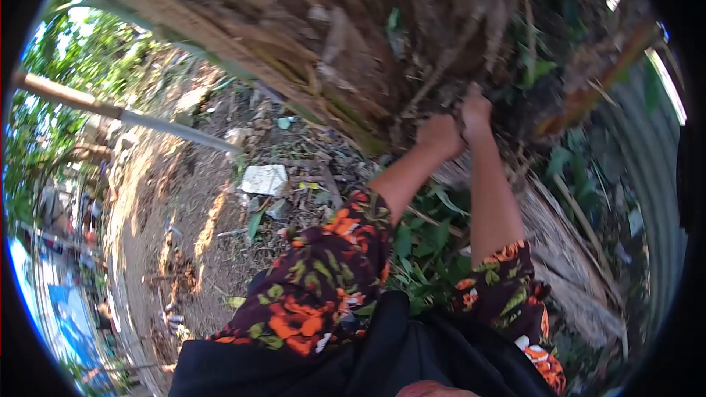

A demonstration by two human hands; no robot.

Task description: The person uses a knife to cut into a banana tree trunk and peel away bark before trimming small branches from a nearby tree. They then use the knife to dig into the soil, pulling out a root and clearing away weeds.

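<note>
Both of my hands reach forward to the base of a large clump of brown, dry plant stalks (353,37). My left hand (441,136) is closed in a fist at the foot of the stalks; what it grips is too small to make out. Close beside it on the right, my right hand (476,109) is closed too, against dry fibres, with its grip not clear. Below my hands are green leaves (426,246), and a dry, split trunk (570,261) lies to the right of my right forearm.
A pole (125,114) slants in from the left. A whitish block (264,179) lies on the littered soil (184,213). Corrugated metal sheeting (647,169) stands along the right edge, near a reddish-brown stalk (599,88). Blue material (73,323) shows at lower left.
</note>
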